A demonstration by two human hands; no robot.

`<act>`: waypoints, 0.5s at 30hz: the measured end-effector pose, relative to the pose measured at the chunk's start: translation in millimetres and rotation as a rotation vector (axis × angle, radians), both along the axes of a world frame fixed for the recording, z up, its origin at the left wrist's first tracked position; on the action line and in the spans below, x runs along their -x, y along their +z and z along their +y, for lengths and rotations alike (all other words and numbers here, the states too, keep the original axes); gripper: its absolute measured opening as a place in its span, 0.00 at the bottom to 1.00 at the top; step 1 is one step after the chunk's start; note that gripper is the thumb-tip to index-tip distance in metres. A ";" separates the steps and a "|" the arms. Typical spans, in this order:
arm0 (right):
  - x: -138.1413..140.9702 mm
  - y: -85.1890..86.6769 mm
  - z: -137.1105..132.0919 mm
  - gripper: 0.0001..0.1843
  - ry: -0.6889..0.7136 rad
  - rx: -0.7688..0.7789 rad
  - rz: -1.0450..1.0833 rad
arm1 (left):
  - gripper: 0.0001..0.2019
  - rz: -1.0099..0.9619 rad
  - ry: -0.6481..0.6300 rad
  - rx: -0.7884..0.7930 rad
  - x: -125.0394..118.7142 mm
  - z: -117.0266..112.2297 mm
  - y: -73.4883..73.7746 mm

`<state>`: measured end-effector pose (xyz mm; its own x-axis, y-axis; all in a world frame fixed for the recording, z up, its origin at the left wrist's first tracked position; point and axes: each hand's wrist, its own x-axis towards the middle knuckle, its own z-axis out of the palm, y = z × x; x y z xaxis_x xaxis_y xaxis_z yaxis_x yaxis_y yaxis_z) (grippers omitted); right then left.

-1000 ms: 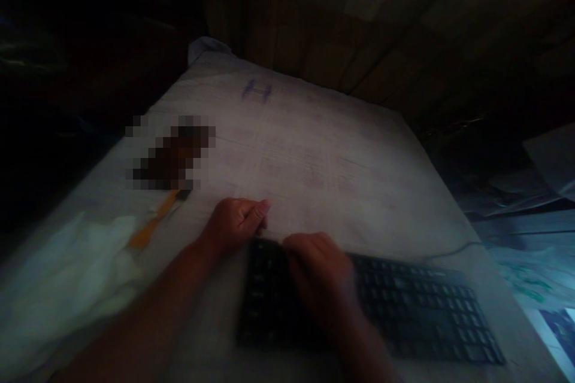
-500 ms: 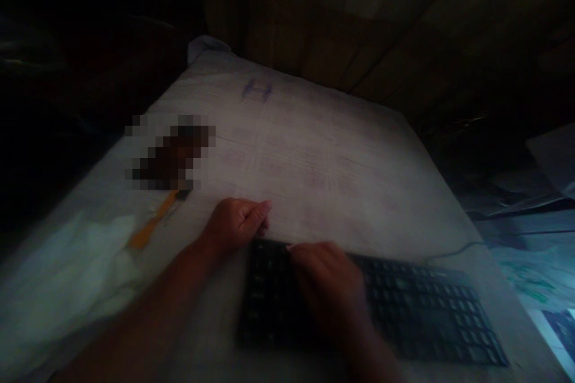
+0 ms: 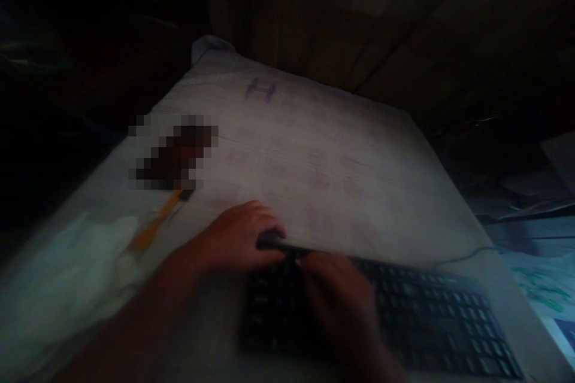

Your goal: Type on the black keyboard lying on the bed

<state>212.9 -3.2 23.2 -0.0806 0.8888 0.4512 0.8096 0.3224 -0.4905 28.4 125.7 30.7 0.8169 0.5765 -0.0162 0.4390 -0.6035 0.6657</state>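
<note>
Orange-handled tool (image 3: 153,225) beside white bag (image 3: 63,281) on cloth (image 3: 314,143).

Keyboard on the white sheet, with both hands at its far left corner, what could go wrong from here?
The left hand grips the keyboard only by its far left corner, so lifting it from there could flex it or let it slip. Its thin cable runs toward the sheet's right edge and might snag. The right hand lies over the keys and, in this dim light, could catch one by accident.
</note>
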 end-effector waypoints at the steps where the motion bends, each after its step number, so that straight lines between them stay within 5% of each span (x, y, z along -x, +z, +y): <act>1: 0.2 0.1 -0.1 0.10 -0.002 0.005 0.001 | 0.09 0.027 -0.001 -0.006 -1.7 -2.3 2.3; 15: -1.5 -2.5 -1.9 0.11 0.003 0.036 0.035 | 0.01 0.142 0.129 0.014 -9.8 -13.4 7.5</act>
